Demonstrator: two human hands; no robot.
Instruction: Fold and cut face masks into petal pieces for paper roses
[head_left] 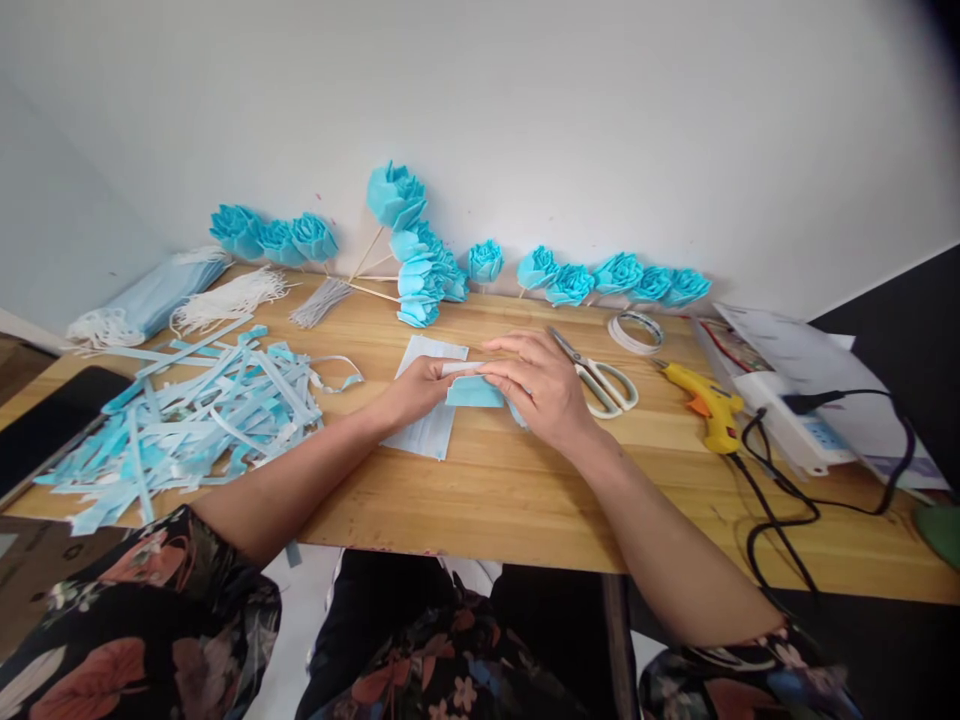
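Left hand [420, 388] and right hand [547, 390] both hold a blue fabric piece [476, 393] above the wooden table [487, 510]. Pale sheet [429, 432] lies flat beneath the left hand. Scissors [582, 365] rest near the right hand; yellow glue gun [709, 398] lies farther right. Heap of cut strips [202, 420] at left. Blue flowers [396, 195] line the wall [525, 120]
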